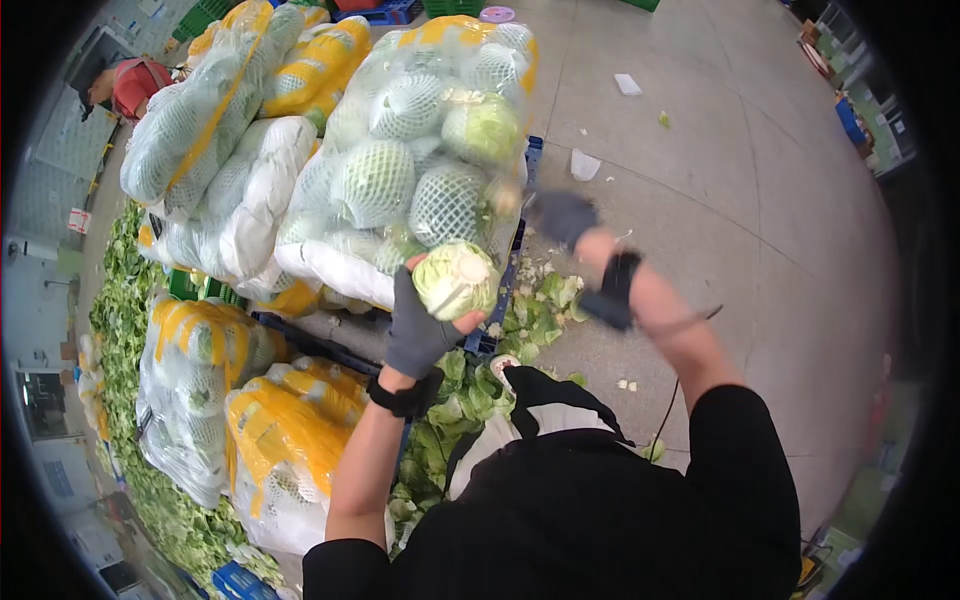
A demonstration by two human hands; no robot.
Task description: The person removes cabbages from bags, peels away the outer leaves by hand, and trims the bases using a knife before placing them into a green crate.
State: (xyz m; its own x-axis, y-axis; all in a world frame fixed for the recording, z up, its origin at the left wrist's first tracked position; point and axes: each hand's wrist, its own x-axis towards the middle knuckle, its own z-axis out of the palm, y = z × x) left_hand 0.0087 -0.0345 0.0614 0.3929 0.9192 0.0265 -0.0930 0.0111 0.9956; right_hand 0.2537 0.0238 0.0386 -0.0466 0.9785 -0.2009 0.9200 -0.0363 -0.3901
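1. The left hand (420, 328), in a grey glove with a black band at the wrist, is closed around one bare cabbage (457, 280); the fingers cup it from below and the thumb lies at its lower right; the cabbage is held up mid-scene, just in front of the central bag (420, 150).
2. The right hand (563, 216), also grey-gloved, is raised to the right of the cabbage and apart from it; motion smears it, so I cannot tell whether it is closed or holds anything; one black strap (614, 290) circles that wrist.
3. The central bag is clear plastic with yellow bands; at least five cabbages in white netting show through its wall.
4. More bags of the same kind lie to the left; with the central one I count six, though they overlap and the count may be off; three lie far left, among them a white-bottomed bag (255, 195); two lie near left, among them a yellow-banded bag (285, 450).
5. One blue pallet (507, 285) shows at the central bag's right edge.
6. Loose leaves lie in two places: a heap (545, 312) just right of the pallet, and a long band (125, 330) along the left side.
7. The concrete floor (760, 220) stretches right; two white scraps (627, 84) lie on it, far right.
8. One other person in red (135, 85) is at the far left, well apart.
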